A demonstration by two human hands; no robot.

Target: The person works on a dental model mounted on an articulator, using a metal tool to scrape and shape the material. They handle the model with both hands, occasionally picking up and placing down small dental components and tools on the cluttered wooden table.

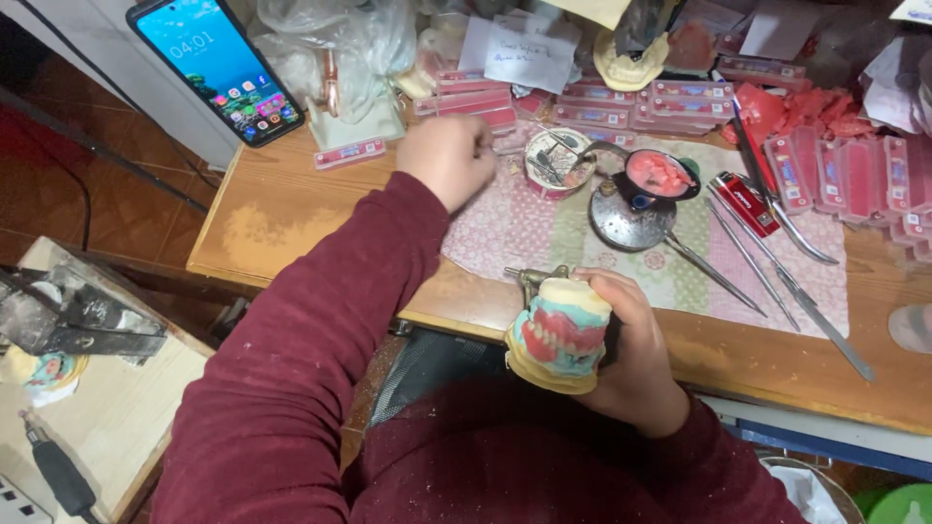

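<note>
While your right hand [629, 340] clasps a denture model [561, 335] low in the centre of the frame, its pink wax gums and teeth set between cream plaster bases on a metal articulator [531, 279], your maroon sleeve [311, 359] stretches toward the upper middle. Up there your left hand [445, 155] is curled with a thin metal instrument [505, 151] pinched at its fingertips, just beside a small round dish of burs [557, 161]. Right of it sits a spirit burner [631, 218] with a ladle of pink wax [660, 175], then a red lighter [746, 202] and long steel tools [777, 281] on the patterned cloth [524, 228]. At upper left a smartphone [216, 66] leans.
</note>
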